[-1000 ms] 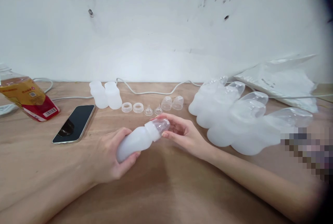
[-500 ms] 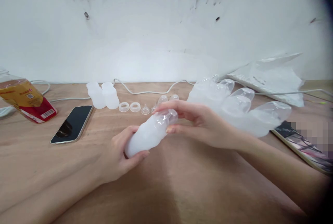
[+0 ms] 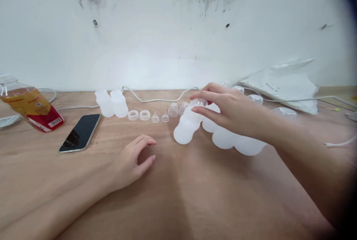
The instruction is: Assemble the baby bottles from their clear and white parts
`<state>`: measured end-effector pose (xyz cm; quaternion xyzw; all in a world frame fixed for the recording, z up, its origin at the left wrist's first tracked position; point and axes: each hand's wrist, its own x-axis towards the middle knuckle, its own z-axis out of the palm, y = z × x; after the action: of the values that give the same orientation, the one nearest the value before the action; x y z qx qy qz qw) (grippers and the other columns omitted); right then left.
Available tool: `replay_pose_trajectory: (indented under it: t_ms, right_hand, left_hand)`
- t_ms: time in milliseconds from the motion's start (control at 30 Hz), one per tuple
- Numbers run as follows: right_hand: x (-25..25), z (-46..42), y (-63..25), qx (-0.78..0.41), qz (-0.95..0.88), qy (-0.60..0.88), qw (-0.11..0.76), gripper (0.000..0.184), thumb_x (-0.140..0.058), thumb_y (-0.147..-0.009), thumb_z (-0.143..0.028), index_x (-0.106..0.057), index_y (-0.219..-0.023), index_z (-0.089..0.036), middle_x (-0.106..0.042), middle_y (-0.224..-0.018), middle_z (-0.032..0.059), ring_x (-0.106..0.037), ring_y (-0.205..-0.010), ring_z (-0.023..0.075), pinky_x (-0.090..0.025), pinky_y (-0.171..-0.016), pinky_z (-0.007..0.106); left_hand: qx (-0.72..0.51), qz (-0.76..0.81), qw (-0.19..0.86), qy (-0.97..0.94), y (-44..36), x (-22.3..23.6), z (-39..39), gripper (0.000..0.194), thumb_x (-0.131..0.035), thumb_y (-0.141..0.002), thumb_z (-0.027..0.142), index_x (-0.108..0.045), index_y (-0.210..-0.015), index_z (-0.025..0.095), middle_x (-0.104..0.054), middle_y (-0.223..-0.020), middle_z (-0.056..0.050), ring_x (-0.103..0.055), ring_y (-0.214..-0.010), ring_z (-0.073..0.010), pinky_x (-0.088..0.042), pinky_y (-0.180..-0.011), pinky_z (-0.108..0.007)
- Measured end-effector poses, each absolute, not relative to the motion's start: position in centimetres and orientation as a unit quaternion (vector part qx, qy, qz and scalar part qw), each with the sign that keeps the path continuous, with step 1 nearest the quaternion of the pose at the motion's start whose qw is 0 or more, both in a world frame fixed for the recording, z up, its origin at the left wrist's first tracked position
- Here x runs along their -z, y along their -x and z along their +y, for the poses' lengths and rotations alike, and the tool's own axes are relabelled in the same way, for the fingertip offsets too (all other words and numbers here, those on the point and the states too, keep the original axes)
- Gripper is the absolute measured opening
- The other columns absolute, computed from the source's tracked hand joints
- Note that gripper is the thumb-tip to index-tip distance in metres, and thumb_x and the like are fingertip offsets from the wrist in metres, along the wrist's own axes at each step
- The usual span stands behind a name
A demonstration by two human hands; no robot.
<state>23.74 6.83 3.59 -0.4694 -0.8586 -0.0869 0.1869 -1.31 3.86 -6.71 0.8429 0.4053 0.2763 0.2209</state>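
My right hand [image 3: 223, 106] grips a frosted white baby bottle [image 3: 185, 129] by its clear domed cap, and the bottle tilts with its base towards me. Just right of it stand several more capped baby bottles [image 3: 249, 145], partly hidden behind my hand and forearm. My left hand [image 3: 136, 160] rests above the table, empty, its fingers curved and apart. Beyond it sit two clear nipples [image 3: 155, 117], two ring collars [image 3: 144, 115] and two clear caps [image 3: 173, 109] in a row. Two uncapped bottle bodies [image 3: 118, 104] stand at the row's left end.
A phone [image 3: 80, 133] lies on the wooden table [image 3: 92, 180] at left, beside a leaning drink bottle [image 3: 35, 108] with a red and yellow label. A white cable [image 3: 156, 101] runs along the wall. At the back right lies a white plastic bag [image 3: 281, 82].
My left hand has let go of the baby bottle. My right hand has carried it right and away from me, to the other capped bottles. The view has shifted slightly.
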Motion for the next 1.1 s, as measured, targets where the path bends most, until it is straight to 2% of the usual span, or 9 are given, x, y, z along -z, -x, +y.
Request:
replay_pose_trajectory:
  t_ms: [100, 300, 400, 567, 767, 833, 900, 967, 1100]
  right_hand:
    - [-3.2, 7.5, -24.4, 0.132, -0.844, 0.489, 0.178, 0.029, -0.04, -0.085, -0.038, -0.058, -0.103, -0.023, -0.054, -0.093, 0.0067, -0.052, -0.062, 0.0143, -0.043, -0.058, 0.031]
    - [-2.3, 9.0, -24.4, 0.302, -0.799, 0.509, 0.108, 0.036, -0.035, -0.087, -0.029, -0.054, -0.111, -0.01, -0.054, -0.091, 0.016, -0.051, -0.084, 0.0278, -0.042, -0.061, 0.037]
    - [-2.2, 9.3, -24.4, 0.339, -0.781, 0.517, 0.084, 0.036, -0.034, -0.088, -0.028, -0.053, -0.111, -0.008, -0.055, -0.093, 0.0173, -0.05, -0.086, 0.0283, -0.042, -0.064, 0.037]
    - [-2.0, 9.2, -24.3, 0.354, -0.762, 0.54, 0.053, 0.035, -0.035, -0.087, -0.023, -0.05, -0.114, -0.006, -0.057, -0.099, 0.0169, -0.052, -0.088, 0.0263, -0.041, -0.071, 0.036]
    - [-2.0, 9.1, -24.0, 0.373, -0.759, 0.533, 0.022, 0.04, -0.04, -0.085, -0.02, -0.044, -0.121, -0.003, -0.058, -0.107, 0.0162, -0.052, -0.093, 0.0283, -0.04, -0.074, 0.036]
    - [-2.2, 9.0, -23.9, 0.367, -0.763, 0.532, 0.023, 0.037, -0.04, -0.085, -0.018, -0.046, -0.119, -0.004, -0.057, -0.109, 0.0153, -0.053, -0.093, 0.0272, -0.04, -0.074, 0.035]
    - [-2.3, 8.9, -23.7, 0.356, -0.767, 0.533, 0.021, 0.032, -0.041, -0.085, -0.018, -0.05, -0.114, -0.007, -0.056, -0.111, 0.0144, -0.055, -0.091, 0.0256, -0.041, -0.073, 0.034]
    - [-2.3, 8.9, -23.6, 0.346, -0.769, 0.537, 0.018, 0.03, -0.041, -0.086, -0.021, -0.052, -0.111, -0.009, -0.054, -0.114, 0.0145, -0.058, -0.087, 0.0241, -0.041, -0.072, 0.033]
    - [-2.0, 8.8, -23.3, 0.343, -0.765, 0.545, 0.025, 0.029, -0.04, -0.086, -0.021, -0.052, -0.109, -0.009, -0.052, -0.115, 0.0167, -0.058, -0.085, 0.0233, -0.04, -0.07, 0.031]
  left_hand:
    - [-0.245, 0.386, 0.219, -0.862, 1.4, 6.7, 3.6, 0.022, -0.045, -0.08, 0.015, -0.047, -0.101, 0.02, -0.053, -0.105, -0.006, -0.05, -0.097, -0.0176, -0.041, -0.086, -0.032]
    - [-0.24, 0.385, 0.216, -0.865, 1.2, 6.5, 3.8, 0.018, -0.04, -0.082, 0.013, -0.048, -0.098, 0.019, -0.053, -0.103, -0.006, -0.051, -0.094, -0.0168, -0.041, -0.084, -0.031]
    - [-0.239, 0.383, 0.215, -0.866, 1.3, 6.9, 3.7, 0.018, -0.039, -0.083, 0.013, -0.047, -0.098, 0.019, -0.052, -0.104, -0.006, -0.051, -0.093, -0.0166, -0.041, -0.084, -0.031]
    - [-0.243, 0.376, 0.166, -0.879, 1.6, 7.4, 3.6, 0.022, -0.041, -0.082, 0.013, -0.046, -0.102, 0.021, -0.05, -0.109, -0.005, -0.048, -0.099, -0.0166, -0.039, -0.086, -0.031]
    - [-0.243, 0.388, -0.009, -0.889, -2.2, 4.5, 9.2, 0.025, -0.043, -0.081, 0.018, -0.048, -0.105, 0.015, -0.05, -0.114, -0.01, -0.046, -0.107, -0.0212, -0.035, -0.091, -0.037]
    - [-0.233, 0.381, -0.018, -0.894, -4.6, 3.5, 12.6, 0.03, -0.039, -0.08, 0.011, -0.049, -0.109, 0.013, -0.046, -0.122, -0.011, -0.04, -0.115, -0.0224, -0.031, -0.095, -0.039]
    - [-0.215, 0.37, -0.012, -0.904, -7.1, 3.0, 15.8, 0.032, -0.038, -0.079, 0.008, -0.05, -0.108, 0.01, -0.047, -0.122, -0.014, -0.042, -0.115, -0.0238, -0.032, -0.095, -0.04]
    - [-0.195, 0.355, 0.0, -0.914, -9.0, 3.1, 18.4, 0.033, -0.04, -0.081, 0.013, -0.048, -0.113, 0.011, -0.049, -0.122, -0.013, -0.044, -0.113, -0.0252, -0.032, -0.094, -0.043]
    - [-0.161, 0.334, 0.044, -0.928, -10.3, 4.5, 20.7, 0.038, -0.046, -0.082, 0.03, -0.045, -0.12, 0.025, -0.058, -0.112, -0.006, -0.055, -0.099, -0.0254, -0.042, -0.082, -0.04]
